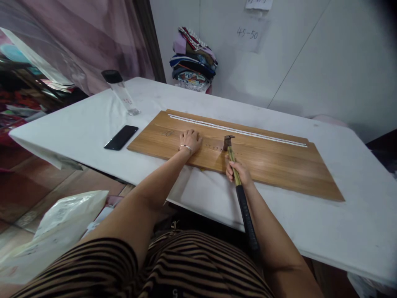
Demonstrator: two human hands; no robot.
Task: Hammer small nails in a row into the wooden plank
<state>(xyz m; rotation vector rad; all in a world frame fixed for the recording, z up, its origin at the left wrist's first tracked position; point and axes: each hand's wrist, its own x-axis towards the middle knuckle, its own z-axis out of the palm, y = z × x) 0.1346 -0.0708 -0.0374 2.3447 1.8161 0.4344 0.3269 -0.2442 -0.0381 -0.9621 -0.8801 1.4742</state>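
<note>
A wooden board (269,161) lies flat on the white table. My left hand (190,140) rests palm down on its left half, fingers stretched over the wood, with a bracelet at the wrist. In my right hand (238,171) is a hammer (242,198), gripped partway up its yellowish handle below the metal head. The hammer's head is over the board, near a row of small nails (214,147) that runs across the middle. Left of my left hand lies a small heap of loose nails (169,133). Two pale strips (235,130) run along the board's far side.
Left of the board, a black phone (121,137) lies on the white table (328,231). Behind it stands a clear bottle (122,93) with a black lid. Folded clothes (194,60) are stacked by the wall. A white plastic bag (68,223) is at the lower left.
</note>
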